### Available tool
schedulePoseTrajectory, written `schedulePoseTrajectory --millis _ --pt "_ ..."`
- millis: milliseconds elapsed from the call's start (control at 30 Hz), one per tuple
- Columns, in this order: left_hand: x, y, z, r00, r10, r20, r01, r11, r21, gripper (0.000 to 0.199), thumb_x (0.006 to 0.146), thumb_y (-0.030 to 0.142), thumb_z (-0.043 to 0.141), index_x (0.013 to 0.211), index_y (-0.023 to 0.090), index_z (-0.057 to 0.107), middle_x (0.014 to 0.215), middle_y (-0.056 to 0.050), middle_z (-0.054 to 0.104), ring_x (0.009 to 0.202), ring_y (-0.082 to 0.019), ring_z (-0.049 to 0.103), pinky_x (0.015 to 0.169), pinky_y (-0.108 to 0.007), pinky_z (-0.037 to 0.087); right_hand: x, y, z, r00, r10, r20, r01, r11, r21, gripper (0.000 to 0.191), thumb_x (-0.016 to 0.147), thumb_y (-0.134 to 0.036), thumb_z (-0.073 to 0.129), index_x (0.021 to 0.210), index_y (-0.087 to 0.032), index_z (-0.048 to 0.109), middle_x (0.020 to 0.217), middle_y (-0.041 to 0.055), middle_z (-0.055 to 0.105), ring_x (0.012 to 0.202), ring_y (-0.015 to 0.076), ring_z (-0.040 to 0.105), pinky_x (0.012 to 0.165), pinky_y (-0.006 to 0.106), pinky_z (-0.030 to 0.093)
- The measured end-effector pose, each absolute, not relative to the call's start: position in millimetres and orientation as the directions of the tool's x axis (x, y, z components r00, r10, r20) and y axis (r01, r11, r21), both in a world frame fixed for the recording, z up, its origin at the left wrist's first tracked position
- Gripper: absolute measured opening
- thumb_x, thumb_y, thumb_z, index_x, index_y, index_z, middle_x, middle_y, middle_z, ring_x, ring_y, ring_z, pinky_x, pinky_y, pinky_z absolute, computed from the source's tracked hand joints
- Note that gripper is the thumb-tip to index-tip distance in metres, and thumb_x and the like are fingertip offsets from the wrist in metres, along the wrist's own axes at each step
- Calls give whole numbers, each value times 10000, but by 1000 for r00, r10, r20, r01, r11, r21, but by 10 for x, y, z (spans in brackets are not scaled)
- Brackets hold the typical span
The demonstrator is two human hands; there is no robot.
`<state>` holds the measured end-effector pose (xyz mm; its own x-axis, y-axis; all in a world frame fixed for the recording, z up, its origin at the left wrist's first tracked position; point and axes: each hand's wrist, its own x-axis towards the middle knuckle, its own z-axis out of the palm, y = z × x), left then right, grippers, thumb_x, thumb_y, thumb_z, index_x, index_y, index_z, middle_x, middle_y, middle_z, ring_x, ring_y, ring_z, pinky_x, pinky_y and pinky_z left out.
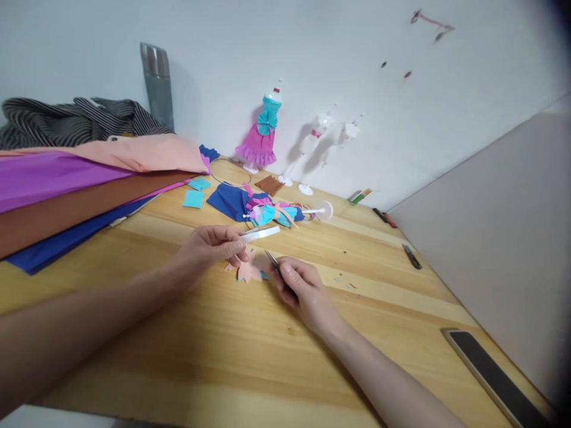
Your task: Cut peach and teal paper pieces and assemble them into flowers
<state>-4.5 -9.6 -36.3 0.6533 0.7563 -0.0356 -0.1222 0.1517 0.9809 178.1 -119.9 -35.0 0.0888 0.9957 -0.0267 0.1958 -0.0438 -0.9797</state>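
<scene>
A narrow white strip is pinched between the thumb and fingers of my left hand, its free end pointing right. My right hand is closed around a slim, pointed metal tool. Its tip points up and left, apart from the strip; the fingers hide most of it, so whether it is scissors or tweezers is unclear. On the table between and just below both hands lies a peach paper cutout with pointed ends. Some of it is covered by my left fingers, and a bit of turquoise paper shows by its edge.
A small mannequin in a turquoise and pink paper dress stands by the wall beside two bare mannequins. Another dressed mannequin lies beyond my hands. Coloured paper sheets spread left; a box cutter and phone lie right.
</scene>
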Motion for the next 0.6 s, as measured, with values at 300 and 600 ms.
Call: schedulePoseTrajectory --millis 300,600 --pt "-2 -241 -348 733 680 10 -169 169 971 206 764 330 688 696 136 688 763 -53 726 640 -109 631 644 -222 490 1531 -1259 -219 5 988 -151 -237 -146 -960 418 774 -534 635 771 -116 633 550 -45 447 357 23 253 364 213 126" --pt "0 -264 -305 739 672 49 -190 138 972 181 761 294 665 669 138 674 714 -40 707 615 -98 603 626 -219 469 1495 -1267 -196 34 985 -167 -271 -151 -951 420 761 -523 658 764 -103 637 547 -48 456 343 14 266 346 205 115"
